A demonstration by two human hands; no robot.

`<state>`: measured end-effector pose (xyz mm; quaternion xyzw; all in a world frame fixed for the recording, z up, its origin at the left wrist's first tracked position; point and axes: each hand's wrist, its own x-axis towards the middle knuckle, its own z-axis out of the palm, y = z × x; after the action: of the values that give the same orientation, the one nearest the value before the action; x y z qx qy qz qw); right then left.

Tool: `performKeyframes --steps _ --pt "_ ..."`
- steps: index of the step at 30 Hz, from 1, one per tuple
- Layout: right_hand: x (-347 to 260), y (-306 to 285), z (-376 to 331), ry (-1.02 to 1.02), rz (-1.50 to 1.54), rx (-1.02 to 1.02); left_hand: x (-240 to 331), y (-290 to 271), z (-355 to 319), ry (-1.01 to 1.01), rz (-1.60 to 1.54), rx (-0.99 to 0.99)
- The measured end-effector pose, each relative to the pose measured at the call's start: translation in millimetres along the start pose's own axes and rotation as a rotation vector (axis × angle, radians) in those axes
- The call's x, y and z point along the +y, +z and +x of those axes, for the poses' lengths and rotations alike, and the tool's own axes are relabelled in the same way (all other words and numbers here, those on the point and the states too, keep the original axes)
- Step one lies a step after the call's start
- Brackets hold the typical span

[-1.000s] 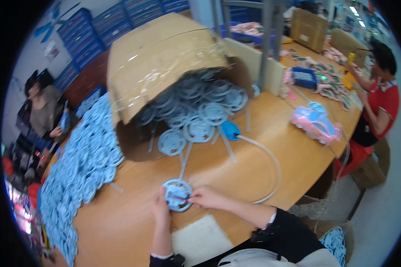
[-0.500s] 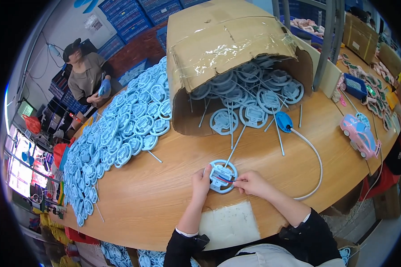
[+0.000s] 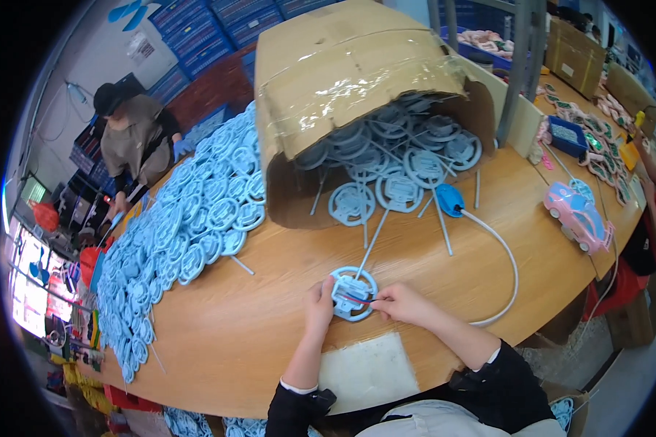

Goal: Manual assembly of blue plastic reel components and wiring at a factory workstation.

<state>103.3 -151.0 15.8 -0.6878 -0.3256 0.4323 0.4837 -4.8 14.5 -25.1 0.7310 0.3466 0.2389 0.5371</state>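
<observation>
A light-blue plastic toy steering wheel [image 3: 348, 290] with a thin pale rod at its top lies at the table's front middle. My left hand [image 3: 319, 307] is closed on the wheel's left rim. My right hand [image 3: 402, 303] pinches a slim dark-blue and red piece [image 3: 360, 300], which reaches across the wheel's hub; I cannot make out whether it is a tool or wires. Beyond the wheel, more such wheels spill from a cardboard box [image 3: 357, 73] lying on its side. A large heap of these wheels [image 3: 189, 211] covers the table's left.
A blue oval piece [image 3: 449, 200] with a white cable [image 3: 513, 262] lies right of the box mouth. A pink toy car [image 3: 577, 217] and a blue tray [image 3: 567, 138] stand farther right. A white pad [image 3: 369, 373] lies before me. A co-worker [image 3: 135, 135] stands behind the heap.
The whole view has shifted slightly. My hands keep their hold on the wheel and the slim piece. The co-worker has leaned forward, with a gloved hand now at the heap.
</observation>
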Motion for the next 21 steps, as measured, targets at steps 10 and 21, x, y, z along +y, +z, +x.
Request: performKeyframes --steps 10,21 --pt "-6.1 9.8 2.8 -0.059 -0.148 0.048 -1.4 -11.1 0.1 -0.042 -0.116 -0.019" --pt "0.9 -3.5 2.1 -0.043 -0.032 0.019 22.3 -16.5 -9.5 -0.239 -0.479 -0.173"
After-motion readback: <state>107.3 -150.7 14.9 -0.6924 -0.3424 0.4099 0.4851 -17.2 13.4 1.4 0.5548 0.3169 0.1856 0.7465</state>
